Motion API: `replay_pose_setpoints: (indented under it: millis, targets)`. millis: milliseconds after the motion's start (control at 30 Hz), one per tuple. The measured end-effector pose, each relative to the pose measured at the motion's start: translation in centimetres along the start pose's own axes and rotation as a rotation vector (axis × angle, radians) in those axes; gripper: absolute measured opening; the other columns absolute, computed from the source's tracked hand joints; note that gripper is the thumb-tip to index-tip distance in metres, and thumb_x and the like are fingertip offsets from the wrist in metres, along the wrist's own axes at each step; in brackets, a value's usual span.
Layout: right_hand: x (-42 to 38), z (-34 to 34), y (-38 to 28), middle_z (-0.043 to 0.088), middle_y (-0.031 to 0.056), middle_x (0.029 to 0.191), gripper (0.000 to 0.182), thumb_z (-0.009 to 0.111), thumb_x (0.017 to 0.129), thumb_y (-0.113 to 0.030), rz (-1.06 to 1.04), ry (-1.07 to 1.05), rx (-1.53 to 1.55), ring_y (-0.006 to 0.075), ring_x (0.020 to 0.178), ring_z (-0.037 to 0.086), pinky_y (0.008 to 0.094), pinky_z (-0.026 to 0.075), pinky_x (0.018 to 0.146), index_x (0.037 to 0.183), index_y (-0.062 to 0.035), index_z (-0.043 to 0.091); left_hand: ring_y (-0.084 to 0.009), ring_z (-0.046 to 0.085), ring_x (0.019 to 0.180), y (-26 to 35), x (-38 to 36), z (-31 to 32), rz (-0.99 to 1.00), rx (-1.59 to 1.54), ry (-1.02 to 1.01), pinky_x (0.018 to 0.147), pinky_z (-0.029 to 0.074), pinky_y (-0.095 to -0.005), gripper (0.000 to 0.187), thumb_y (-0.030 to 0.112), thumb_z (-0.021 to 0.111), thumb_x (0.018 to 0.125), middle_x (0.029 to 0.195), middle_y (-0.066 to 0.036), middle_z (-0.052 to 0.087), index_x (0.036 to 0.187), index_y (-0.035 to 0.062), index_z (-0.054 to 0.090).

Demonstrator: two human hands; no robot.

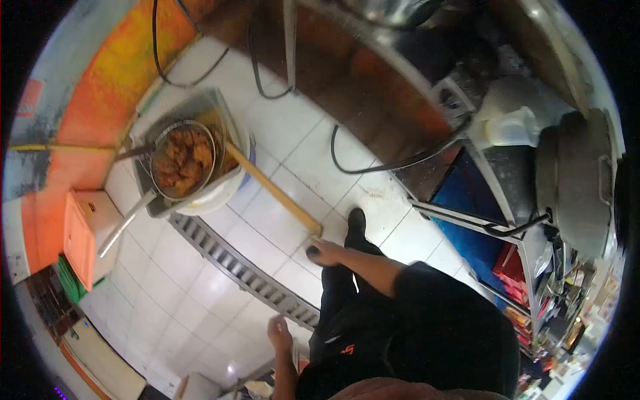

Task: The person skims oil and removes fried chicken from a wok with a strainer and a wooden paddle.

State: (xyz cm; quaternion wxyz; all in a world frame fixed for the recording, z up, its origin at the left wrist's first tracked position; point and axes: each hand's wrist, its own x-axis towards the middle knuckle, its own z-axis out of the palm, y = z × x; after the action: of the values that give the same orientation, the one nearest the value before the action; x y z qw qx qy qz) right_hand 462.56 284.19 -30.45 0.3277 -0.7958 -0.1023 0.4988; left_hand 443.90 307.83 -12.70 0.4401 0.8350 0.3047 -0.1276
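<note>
A view from above, rotated by a wide lens, looks down at a white tiled floor [200, 280]. A metal tub [175, 110] stands on the floor, and everything here is placed relative to it. Resting on top of the tub is a round wire strainer [183, 159] filled with brown fried pieces [181, 160]. A long wooden handle [273, 190] runs from the tub's rim away toward the person. At the handle's far end from the tub, the right hand [325, 252] has its fingers clenched around the wood, dark-painted nails showing. The left hand [279, 333] hangs farther from the tub, near the person's dark trousers [347, 327], touching nothing; its fingers look loosely curled, but I cannot tell more. A metal floor drain grate [243, 270] runs between the tub and the person. Well beyond the tub, a large dark lidded pot [577, 183] sits on a metal rack.
</note>
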Motion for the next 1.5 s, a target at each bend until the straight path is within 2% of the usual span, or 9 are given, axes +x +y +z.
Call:
replay_pose_setpoints:
  millis: [133, 267, 333, 433, 833, 1067, 1367, 1467, 1500]
  targets:
    - [-24.0, -6.0, 3.4, 0.022, 0.0266, 0.140, 0.117, 0.058, 0.055, -0.077, 0.349, -0.141, -0.227, 0.0394, 0.132, 0.018, 0.0449, 0.019, 0.107, 0.142, -0.0117, 0.014, -0.0214, 0.053, 0.075, 19.8, 7.5, -2.6, 0.396, -0.146, 0.244, 0.068, 0.043, -0.0325, 0.009, 0.007, 0.052, 0.083, 0.080, -0.012, 0.056, 0.086, -0.0009, 0.057]
    - [-35.2, -6.9, 17.9, 0.035, 0.0229, 0.135, 0.114, 0.076, 0.055, -0.053, 0.673, 0.056, 0.356, 0.0362, 0.123, 0.037, 0.0400, 0.035, 0.099, 0.139, -0.0028, 0.018, -0.0288, 0.053, 0.075, 38.0, 9.4, 1.8, 1.000, -0.253, 0.271, 0.069, 0.042, -0.0356, 0.007, 0.006, 0.057, 0.078, 0.081, -0.015, 0.056, 0.082, 0.0004, 0.058]
    - [-41.0, -12.4, 12.5, 0.042, 0.0208, 0.130, 0.105, 0.077, 0.058, -0.044, 0.964, -0.007, -0.194, 0.0321, 0.120, 0.043, 0.0360, 0.039, 0.096, 0.136, 0.0004, 0.023, -0.0329, 0.055, 0.082, 45.8, 12.0, 9.6, 1.268, -0.078, 0.129, 0.073, 0.043, -0.0403, 0.015, 0.007, 0.060, 0.074, 0.089, -0.015, 0.059, 0.089, 0.0039, 0.061]
    - [-41.6, -9.8, 20.7, 0.056, 0.0199, 0.113, 0.080, 0.076, 0.063, -0.034, 0.703, 0.414, 0.011, 0.0309, 0.102, 0.056, 0.0362, 0.047, 0.085, 0.127, -0.0027, 0.040, -0.0314, 0.055, 0.089, 52.5, 13.0, 18.9, 1.277, 0.073, -0.031, 0.076, 0.043, -0.0401, 0.023, 0.012, 0.061, 0.074, 0.095, -0.013, 0.060, 0.095, 0.0034, 0.061]
    - [-43.2, -17.5, 16.0, 0.060, 0.0155, 0.105, 0.053, 0.068, 0.074, -0.032, 0.591, 0.670, 0.348, 0.0270, 0.097, 0.058, 0.0349, 0.047, 0.084, 0.117, -0.0077, 0.050, -0.0375, 0.051, 0.062, 56.2, 14.4, 29.4, 1.180, -0.014, -0.125, 0.058, 0.040, -0.0437, 0.030, 0.021, 0.062, 0.078, 0.063, -0.017, 0.052, 0.062, 0.0003, 0.049]
    - [-40.8, -25.8, 1.4, 0.060, 0.0147, 0.105, 0.043, 0.065, 0.078, -0.022, 0.251, 0.918, 0.462, 0.0250, 0.090, 0.061, 0.0317, 0.049, 0.078, 0.115, -0.0049, 0.052, -0.0140, 0.059, 0.066, 54.4, 15.7, 31.5, 0.239, -0.687, -0.811, 0.063, 0.047, -0.0257, 0.023, 0.020, 0.060, 0.085, 0.075, -0.009, 0.063, 0.076, -0.0005, 0.057]
    - [-28.5, -46.3, -18.1, 0.061, 0.0115, 0.099, 0.030, 0.057, 0.085, -0.021, -0.430, 0.719, 0.604, 0.0210, 0.092, 0.059, 0.0326, 0.047, 0.081, 0.109, -0.0027, 0.057, -0.0209, 0.059, 0.090, 53.8, 16.7, 31.9, -0.116, -0.784, -1.052, 0.082, 0.048, -0.0329, 0.034, 0.033, 0.060, 0.085, 0.090, -0.012, 0.060, 0.095, 0.0010, 0.053]
    - [-24.1, -50.9, -23.3, 0.058, 0.0136, 0.103, 0.043, 0.057, 0.087, -0.031, -0.399, 0.402, 1.431, 0.0250, 0.093, 0.058, 0.0356, 0.046, 0.084, 0.117, -0.0018, 0.048, -0.0201, 0.059, 0.088, 51.7, 19.2, 34.0, 0.080, -0.594, -1.134, 0.080, 0.047, -0.0325, 0.037, 0.038, 0.057, 0.086, 0.091, -0.012, 0.061, 0.093, 0.0013, 0.055]
    - [-22.6, -52.0, -24.3, 0.056, 0.0143, 0.107, 0.049, 0.055, 0.087, -0.036, -0.384, 0.347, 1.537, 0.0255, 0.097, 0.056, 0.0369, 0.045, 0.086, 0.120, -0.0008, 0.043, -0.0194, 0.059, 0.087, 52.3, 18.4, 32.3, 0.523, -0.506, -1.048, 0.079, 0.047, -0.0326, 0.041, 0.043, 0.053, 0.087, 0.092, -0.011, 0.062, 0.089, 0.0015, 0.057]
